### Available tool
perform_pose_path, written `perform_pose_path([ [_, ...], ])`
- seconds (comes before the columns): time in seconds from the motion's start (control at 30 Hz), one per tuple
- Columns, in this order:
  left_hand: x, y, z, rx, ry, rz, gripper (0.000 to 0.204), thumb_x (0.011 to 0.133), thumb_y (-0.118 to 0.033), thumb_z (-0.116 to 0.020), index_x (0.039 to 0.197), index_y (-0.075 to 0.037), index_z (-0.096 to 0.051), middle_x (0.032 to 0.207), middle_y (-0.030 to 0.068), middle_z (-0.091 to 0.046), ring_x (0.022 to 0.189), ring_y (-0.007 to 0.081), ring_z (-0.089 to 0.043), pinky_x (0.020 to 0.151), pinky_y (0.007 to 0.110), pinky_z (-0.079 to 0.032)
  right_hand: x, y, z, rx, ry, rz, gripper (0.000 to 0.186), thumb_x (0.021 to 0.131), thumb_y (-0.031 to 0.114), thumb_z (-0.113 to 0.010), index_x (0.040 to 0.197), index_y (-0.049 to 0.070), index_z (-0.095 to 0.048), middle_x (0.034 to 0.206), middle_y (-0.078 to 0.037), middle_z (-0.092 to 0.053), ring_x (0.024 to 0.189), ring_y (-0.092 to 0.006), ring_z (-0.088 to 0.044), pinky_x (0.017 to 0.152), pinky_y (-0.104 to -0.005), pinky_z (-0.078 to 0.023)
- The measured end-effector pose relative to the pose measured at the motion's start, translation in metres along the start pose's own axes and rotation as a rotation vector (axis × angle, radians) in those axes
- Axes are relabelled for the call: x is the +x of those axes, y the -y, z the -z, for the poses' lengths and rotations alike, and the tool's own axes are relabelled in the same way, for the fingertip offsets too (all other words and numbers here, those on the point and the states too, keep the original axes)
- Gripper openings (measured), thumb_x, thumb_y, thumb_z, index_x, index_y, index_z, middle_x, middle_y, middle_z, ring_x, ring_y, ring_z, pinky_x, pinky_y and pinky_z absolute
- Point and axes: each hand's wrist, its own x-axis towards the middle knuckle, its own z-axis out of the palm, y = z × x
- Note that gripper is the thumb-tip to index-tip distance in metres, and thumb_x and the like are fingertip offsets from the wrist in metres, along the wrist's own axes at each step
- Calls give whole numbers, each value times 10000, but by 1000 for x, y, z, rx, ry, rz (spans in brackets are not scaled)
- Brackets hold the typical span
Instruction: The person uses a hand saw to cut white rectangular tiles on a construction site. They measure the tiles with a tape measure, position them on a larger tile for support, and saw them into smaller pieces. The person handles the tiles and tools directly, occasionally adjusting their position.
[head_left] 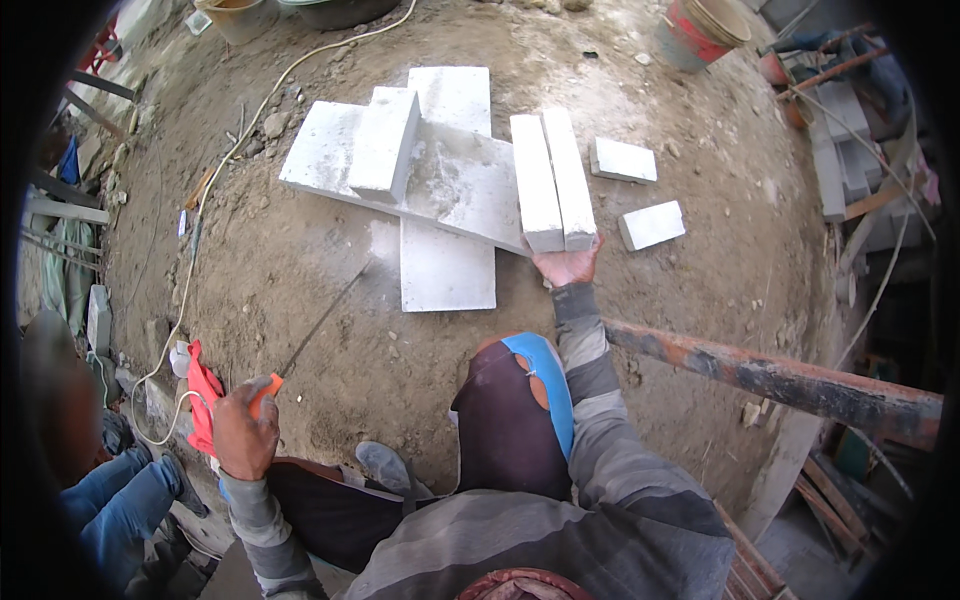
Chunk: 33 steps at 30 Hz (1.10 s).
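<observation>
Grey striped knit sleeves run down both forearms, nearest the viewer, beside dark trousers torn at one knee, where blue cloth shows. The left hand [250, 425] is curled closed around the orange handle of a saw [322, 324], whose long, thin, darkened blade slants forward over the ground [330, 390], its tip near the lower slab's left edge. Crumpled red cloth [203, 400] lies just beside that hand. To the right, a round, rust-blotched metal bar [770, 375] juts in.

Farther forward, the right hand [567, 265] is palm up against the near ends of two slim white blocks [553, 180], side by side at the upper slab's right end. Its fingers are mostly hidden, so how far they close cannot be told, nor whether the blocks also rest on the slab.

The upper slab [465, 172], pale, flat and dusted with grey grit, lies crosswise over the lower slab [448, 275], a smooth-faced rectangle. One squared block [385, 148] sits left of the upper slab's middle. Two short, brick-shaped offcuts [638, 195] lie apart on the crumbly brown soil. Beyond stands a scuffed, red-streaked bucket [700, 38].
</observation>
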Motion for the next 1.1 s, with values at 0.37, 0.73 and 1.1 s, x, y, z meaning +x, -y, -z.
perform_pose_path([
  [0.37, -8, 11, -5, 62, 15, -28, 302, 792, -93, -665, 1084, -34, -714, 1019, 195, -710, 933, 379, -665, 876, 425, -510, 61, 64, -15, -250, -348, 215, 629, 834, 367, -673, 1366, 88, -487, 1282, -107, -586, 1174, -335, -569, 1000, -566, -456],
  [0.73, -9, -2, -5, 18, 28, 49, 245, 787, -106, -656, 1010, -49, -742, 920, 201, -710, 820, 385, -677, 770, 443, -539, 90, 141, 65, -1866, -1759, -118, 1049, 695, 602, -728, 1570, 360, -201, 1407, -338, -379, 1190, -456, -514, 954, -511, -468],
  [1.1, -18, 13, -15, -76, 5, 44, 270, 763, -122, -654, 1010, -62, -744, 824, 195, -697, 762, 393, -670, 720, 454, -537, 88, 182, 165, -1617, -1931, -10, 821, 902, 625, -553, 1573, 391, -141, 1415, -310, -420, 1207, -465, -541, 982, -582, -451],
])
